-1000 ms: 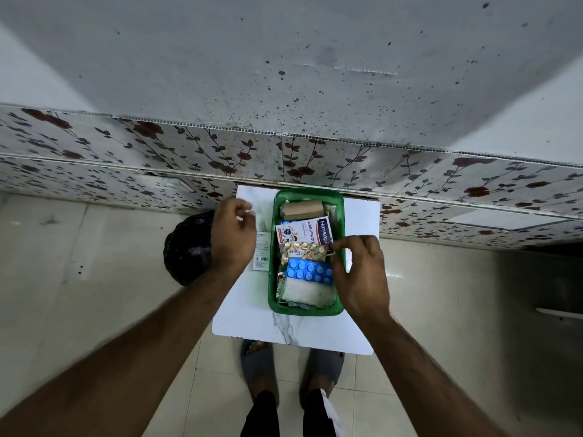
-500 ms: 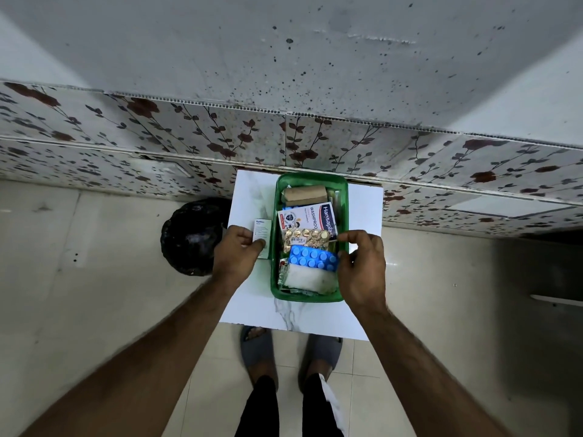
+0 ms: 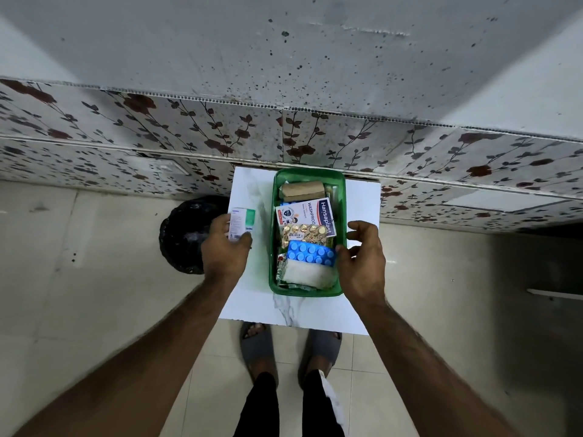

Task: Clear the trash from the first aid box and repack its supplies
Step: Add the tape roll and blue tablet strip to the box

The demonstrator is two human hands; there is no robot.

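Note:
A green first aid box [image 3: 308,176] stands on a small white table [image 3: 359,197]. It holds a brown bandage roll [image 3: 303,190], a Hansaplast pack [image 3: 307,214], a gold pill strip [image 3: 303,232], a blue pill strip [image 3: 310,252] and a white gauze packet [image 3: 307,274]. My left hand [image 3: 225,247] is left of the box, shut on a small white and green carton [image 3: 241,222]. My right hand [image 3: 361,260] hovers at the box's right rim, fingers apart, fingertips near the blue strip.
A black bin [image 3: 184,234] with a dark liner stands on the floor left of the table. A floral tiled wall [image 3: 220,130] runs behind the table. My feet in grey slippers [image 3: 257,345] are at the table's near edge.
My left hand has picked up the white and green carton from the table. My right hand has let go of the packs in the box and opened beside the rim.

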